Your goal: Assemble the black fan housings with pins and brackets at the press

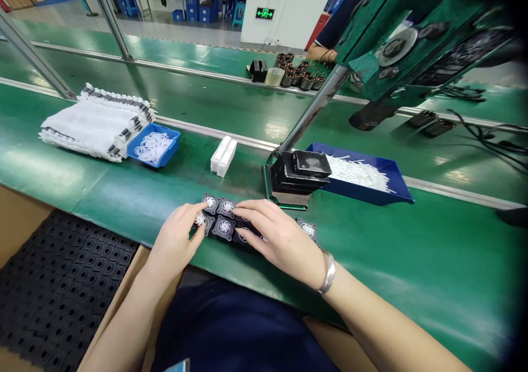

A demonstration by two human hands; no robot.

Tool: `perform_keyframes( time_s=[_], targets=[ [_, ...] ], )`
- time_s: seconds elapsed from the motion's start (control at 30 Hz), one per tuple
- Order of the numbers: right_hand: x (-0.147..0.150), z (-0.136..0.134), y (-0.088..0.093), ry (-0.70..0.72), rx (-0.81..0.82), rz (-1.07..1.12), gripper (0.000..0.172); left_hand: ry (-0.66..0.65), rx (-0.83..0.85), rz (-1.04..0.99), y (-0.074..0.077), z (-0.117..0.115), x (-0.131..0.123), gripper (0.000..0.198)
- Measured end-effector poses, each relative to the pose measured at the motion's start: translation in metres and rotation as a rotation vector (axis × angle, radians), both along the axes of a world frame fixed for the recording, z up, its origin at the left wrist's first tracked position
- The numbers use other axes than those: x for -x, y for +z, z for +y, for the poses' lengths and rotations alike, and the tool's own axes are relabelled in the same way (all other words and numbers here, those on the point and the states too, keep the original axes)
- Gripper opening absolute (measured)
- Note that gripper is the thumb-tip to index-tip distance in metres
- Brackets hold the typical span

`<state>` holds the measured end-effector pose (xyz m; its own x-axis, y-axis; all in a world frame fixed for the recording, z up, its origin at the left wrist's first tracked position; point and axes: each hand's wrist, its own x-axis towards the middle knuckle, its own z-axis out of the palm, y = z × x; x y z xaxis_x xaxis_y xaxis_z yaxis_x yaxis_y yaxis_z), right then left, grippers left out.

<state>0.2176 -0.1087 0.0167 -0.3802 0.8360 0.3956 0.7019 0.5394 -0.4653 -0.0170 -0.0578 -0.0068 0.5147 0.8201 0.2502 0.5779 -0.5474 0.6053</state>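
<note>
Several small square black parts with white swirl centres [225, 226] lie in two rows on the green bench top. At the left end of the rows, my left hand [177, 237] has its thumb and forefinger closed on a part with a white swirl [199, 219]. My right hand [278, 237] rests over the right part of the rows, thumb and fingers apart, touching the parts and hiding some of them. One more such part [307, 229] lies to the right, behind my right hand.
A green press with a black base [299, 171] stands beyond my right hand. Behind are a blue bin of white strips [396, 182], white blocks [223, 156], a small blue tray [171, 151] and stacked white bundles [88, 124]. Across the bench, a person's arm [322, 52] shows.
</note>
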Motion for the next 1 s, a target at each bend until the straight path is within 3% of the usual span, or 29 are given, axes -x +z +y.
perform_keyframes(
  time_s=[0.1,0.2,0.3,0.37,0.47,0.6,0.8,1.0],
  targets=[
    [-0.019,-0.01,0.003,-0.074,0.003,-0.004,0.033,-0.02,-0.046,0.073,0.008,0.001,0.004,0.045],
    [-0.042,-0.023,0.004,-0.169,0.014,-0.02,0.039,-0.084,-0.099,0.142,0.013,0.008,0.008,0.074],
    [-0.063,-0.038,-0.003,-0.228,0.049,-0.071,0.055,-0.204,-0.166,0.235,0.007,0.021,0.004,0.105],
    [-0.071,-0.048,-0.013,-0.257,0.071,-0.122,0.071,-0.296,-0.174,0.264,-0.003,0.031,-0.003,0.114],
    [-0.074,-0.058,-0.032,-0.29,0.087,-0.167,0.088,-0.406,-0.132,0.24,-0.016,0.04,-0.017,0.112],
    [-0.066,-0.06,-0.049,-0.312,0.067,-0.194,0.085,-0.404,-0.134,0.255,-0.015,0.041,-0.03,0.106],
    [-0.064,-0.048,-0.048,-0.327,0.094,-0.232,0.081,-0.367,-0.2,0.453,-0.006,0.035,-0.045,0.101],
    [-0.073,-0.04,-0.05,-0.284,0.098,-0.175,0.082,-0.332,-0.347,0.462,-0.021,0.039,-0.047,0.084]
  ],
)
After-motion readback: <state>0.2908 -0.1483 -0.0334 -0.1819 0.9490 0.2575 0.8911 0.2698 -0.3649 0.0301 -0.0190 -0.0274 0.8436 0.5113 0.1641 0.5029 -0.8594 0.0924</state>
